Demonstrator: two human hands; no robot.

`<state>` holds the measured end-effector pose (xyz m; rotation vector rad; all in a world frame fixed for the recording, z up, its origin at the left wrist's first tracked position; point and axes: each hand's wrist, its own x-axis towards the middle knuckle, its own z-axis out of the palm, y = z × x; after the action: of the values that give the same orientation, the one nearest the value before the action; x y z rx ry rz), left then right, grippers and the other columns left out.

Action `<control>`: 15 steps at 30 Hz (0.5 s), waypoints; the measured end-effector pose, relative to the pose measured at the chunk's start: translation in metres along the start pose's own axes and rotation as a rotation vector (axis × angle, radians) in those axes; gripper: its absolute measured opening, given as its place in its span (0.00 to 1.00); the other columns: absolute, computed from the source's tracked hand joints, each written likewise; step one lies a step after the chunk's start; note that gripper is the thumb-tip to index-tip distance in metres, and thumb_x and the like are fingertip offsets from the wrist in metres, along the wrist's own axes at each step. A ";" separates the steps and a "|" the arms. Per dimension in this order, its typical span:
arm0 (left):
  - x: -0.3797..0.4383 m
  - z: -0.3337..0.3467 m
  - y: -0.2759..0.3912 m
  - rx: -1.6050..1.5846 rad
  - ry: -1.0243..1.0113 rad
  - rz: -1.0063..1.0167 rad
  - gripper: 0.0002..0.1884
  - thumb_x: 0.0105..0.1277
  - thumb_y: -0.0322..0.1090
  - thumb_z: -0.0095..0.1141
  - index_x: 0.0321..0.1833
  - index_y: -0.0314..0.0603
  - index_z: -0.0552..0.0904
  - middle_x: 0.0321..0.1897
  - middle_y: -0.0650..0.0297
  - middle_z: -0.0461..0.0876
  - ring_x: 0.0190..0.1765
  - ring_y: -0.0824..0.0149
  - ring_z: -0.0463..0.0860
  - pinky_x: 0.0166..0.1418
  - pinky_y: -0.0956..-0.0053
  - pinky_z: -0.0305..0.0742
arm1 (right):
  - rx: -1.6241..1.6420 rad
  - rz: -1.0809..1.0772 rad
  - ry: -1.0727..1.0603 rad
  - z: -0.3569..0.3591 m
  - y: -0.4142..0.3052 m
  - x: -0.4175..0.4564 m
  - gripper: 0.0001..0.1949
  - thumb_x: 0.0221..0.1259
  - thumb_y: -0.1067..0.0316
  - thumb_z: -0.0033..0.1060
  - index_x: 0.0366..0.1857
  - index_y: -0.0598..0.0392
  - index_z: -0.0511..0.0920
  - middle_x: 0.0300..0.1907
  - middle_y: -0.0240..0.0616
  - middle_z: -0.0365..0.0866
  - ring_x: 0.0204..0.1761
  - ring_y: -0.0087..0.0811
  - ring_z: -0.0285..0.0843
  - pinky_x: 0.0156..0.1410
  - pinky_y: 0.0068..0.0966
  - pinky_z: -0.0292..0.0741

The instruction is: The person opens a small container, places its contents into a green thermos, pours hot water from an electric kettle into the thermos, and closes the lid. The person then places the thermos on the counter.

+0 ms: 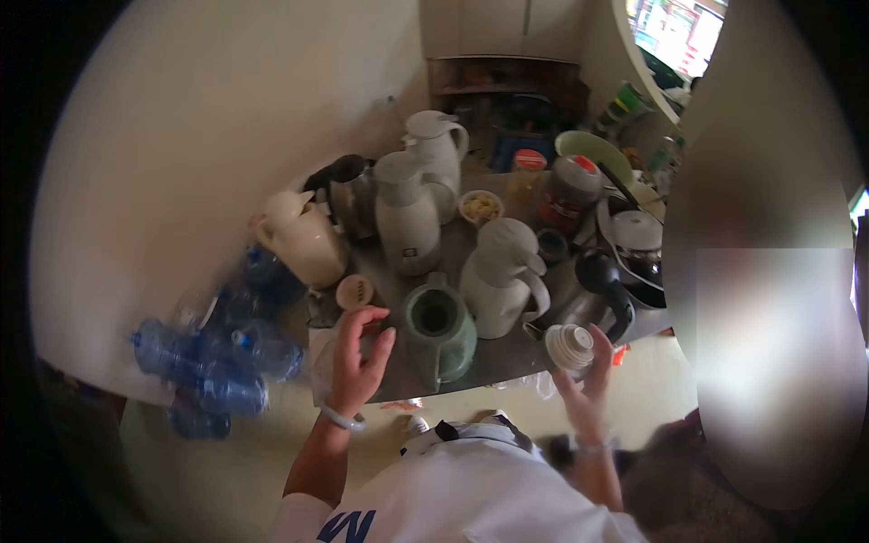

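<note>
A green thermos jug (pixel 441 332) stands near the table's front edge with its top uncovered and its dark mouth showing. Just left of it is my left hand (pixel 365 356), fingers curved apart and holding nothing. Over the table's front edge, on the right, my right hand (pixel 585 387) grips a thermos lid (pixel 569 347) with its ribbed pale underside turned up. A white thermos jug (pixel 502 278) with its lid on stands between the green one and my right hand. Behind my left hand a small round pale lid (pixel 354 292) lies on the table.
More thermos jugs (pixel 409 224) stand at the back left. A bowl of food pieces (pixel 481 206), a red-lidded plastic jar (pixel 571 190), a black-handled pan (pixel 635 265) and a black ladle-like utensil (pixel 604 285) crowd the right. Large blue water bottles (pixel 217 360) lie on the floor at left.
</note>
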<state>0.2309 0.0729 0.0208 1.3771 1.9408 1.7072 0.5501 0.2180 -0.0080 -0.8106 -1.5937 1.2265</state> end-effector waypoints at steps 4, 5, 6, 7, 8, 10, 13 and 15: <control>-0.006 -0.006 0.003 0.046 0.020 0.035 0.12 0.73 0.29 0.63 0.56 0.34 0.80 0.51 0.56 0.81 0.51 0.62 0.84 0.57 0.70 0.80 | 0.044 0.030 -0.023 0.010 0.003 0.010 0.45 0.58 0.62 0.79 0.78 0.58 0.60 0.70 0.39 0.68 0.71 0.33 0.69 0.77 0.34 0.67; -0.008 -0.006 0.003 0.043 0.019 0.030 0.12 0.73 0.29 0.64 0.55 0.34 0.80 0.51 0.56 0.82 0.50 0.62 0.85 0.57 0.70 0.80 | 0.027 0.016 -0.046 0.011 0.001 0.013 0.45 0.58 0.62 0.80 0.78 0.58 0.60 0.70 0.40 0.68 0.71 0.33 0.69 0.77 0.34 0.67; -0.011 -0.005 0.004 0.049 0.021 0.023 0.11 0.73 0.29 0.64 0.55 0.34 0.81 0.50 0.56 0.82 0.50 0.62 0.85 0.57 0.70 0.80 | 0.009 0.002 -0.068 0.013 -0.003 0.016 0.46 0.57 0.62 0.80 0.78 0.58 0.60 0.70 0.40 0.67 0.71 0.33 0.69 0.77 0.34 0.67; -0.016 -0.005 0.005 0.050 0.019 0.017 0.11 0.73 0.28 0.64 0.54 0.34 0.81 0.49 0.56 0.82 0.49 0.62 0.85 0.56 0.70 0.80 | -0.012 -0.011 -0.085 0.015 -0.009 0.018 0.46 0.57 0.61 0.80 0.78 0.58 0.60 0.70 0.40 0.67 0.71 0.33 0.69 0.77 0.34 0.67; -0.021 -0.004 0.006 0.052 0.016 0.011 0.11 0.73 0.28 0.64 0.53 0.34 0.81 0.49 0.56 0.82 0.49 0.62 0.85 0.56 0.70 0.80 | 0.095 0.027 -0.065 0.015 0.000 0.019 0.47 0.54 0.63 0.82 0.78 0.58 0.60 0.70 0.40 0.68 0.71 0.33 0.69 0.77 0.34 0.67; -0.036 -0.001 -0.003 0.015 0.012 -0.046 0.10 0.72 0.27 0.64 0.53 0.34 0.81 0.47 0.57 0.83 0.48 0.63 0.85 0.55 0.71 0.80 | -0.149 -0.057 -0.050 0.019 -0.003 0.021 0.49 0.52 0.64 0.84 0.78 0.59 0.60 0.70 0.42 0.68 0.71 0.34 0.70 0.77 0.35 0.67; -0.055 0.002 0.001 -0.092 -0.007 -0.111 0.09 0.71 0.26 0.64 0.51 0.34 0.81 0.46 0.58 0.84 0.46 0.66 0.86 0.54 0.72 0.81 | -0.218 -0.115 -0.100 0.018 -0.017 0.023 0.52 0.48 0.65 0.87 0.77 0.59 0.59 0.70 0.47 0.70 0.71 0.39 0.71 0.78 0.38 0.67; -0.063 -0.002 0.010 -0.150 -0.066 -0.137 0.09 0.71 0.25 0.64 0.51 0.34 0.82 0.45 0.58 0.84 0.45 0.66 0.86 0.53 0.73 0.81 | -0.265 -0.186 -0.180 0.020 -0.028 0.019 0.53 0.47 0.64 0.88 0.78 0.60 0.58 0.70 0.48 0.70 0.72 0.41 0.71 0.78 0.40 0.67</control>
<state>0.2689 0.0237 0.0047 1.2035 1.7875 1.6841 0.5255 0.2206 0.0233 -0.7106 -1.9612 0.9905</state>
